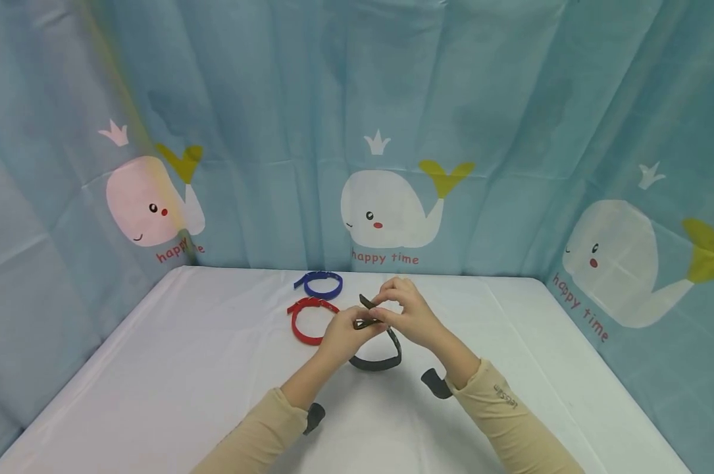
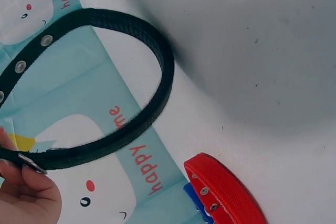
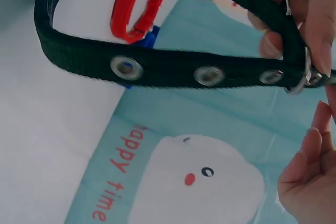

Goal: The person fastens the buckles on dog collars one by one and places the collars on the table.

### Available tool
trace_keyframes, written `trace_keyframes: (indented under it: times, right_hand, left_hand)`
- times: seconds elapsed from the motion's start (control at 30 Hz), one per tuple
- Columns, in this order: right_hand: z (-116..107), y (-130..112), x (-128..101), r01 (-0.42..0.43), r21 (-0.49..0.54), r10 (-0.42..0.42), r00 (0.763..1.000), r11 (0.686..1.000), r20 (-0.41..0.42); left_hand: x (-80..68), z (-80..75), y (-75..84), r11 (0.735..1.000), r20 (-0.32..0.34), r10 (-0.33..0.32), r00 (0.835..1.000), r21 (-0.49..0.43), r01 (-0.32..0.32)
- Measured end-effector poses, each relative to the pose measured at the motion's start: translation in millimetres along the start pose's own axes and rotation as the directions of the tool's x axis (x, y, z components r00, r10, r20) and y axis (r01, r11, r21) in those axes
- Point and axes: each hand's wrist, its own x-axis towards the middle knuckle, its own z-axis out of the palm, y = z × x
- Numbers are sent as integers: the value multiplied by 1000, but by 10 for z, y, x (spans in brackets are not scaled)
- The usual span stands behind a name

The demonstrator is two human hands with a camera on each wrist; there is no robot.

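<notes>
A black collar [image 1: 378, 363] with metal eyelets and a buckle is held up in a loop over the white table [image 1: 155, 395]. My left hand [image 1: 346, 336] pinches it at the buckle end, and its fingertips [image 2: 29, 187] show beside the buckle in the left wrist view. My right hand [image 1: 407, 312] grips the free strap end just above the buckle. In the right wrist view the black collar [image 3: 157, 69] runs across the top with three eyelets, fingers [image 3: 310, 19] closed on its buckle.
A red collar [image 1: 305, 322] lies on the table left of my hands, and a blue collar [image 1: 322, 284] lies behind it. A whale-print blue curtain [image 1: 392, 131] encloses the table's back and sides.
</notes>
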Motion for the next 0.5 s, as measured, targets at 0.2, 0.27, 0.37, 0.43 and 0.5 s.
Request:
trace_keyframes:
  times: [0.2, 0.27, 0.37, 0.43, 0.5]
  right_hand:
    - [3, -24, 4, -62, 73, 62, 998, 995, -2]
    - [6, -32, 4, -93, 109, 93, 996, 990, 10]
    - [5, -29, -11, -129, 166, 126, 992, 978, 27]
    - [4, -15, -24, -137, 199, 136, 991, 970, 19]
    - [-2, 9, -42, -130, 226, 135, 991, 965, -7]
  left_hand:
    - [-8, 31, 1, 998, 56, -9, 998, 59, 5]
    - [-8, 39, -2, 999, 51, -19, 998, 51, 16]
    - [-16, 36, -10, 999, 47, -18, 999, 35, 17]
    - [-25, 23, -22, 1000, 50, -4, 999, 23, 3]
    - [-34, 5, -42, 1000, 52, 25, 998, 17, -26]
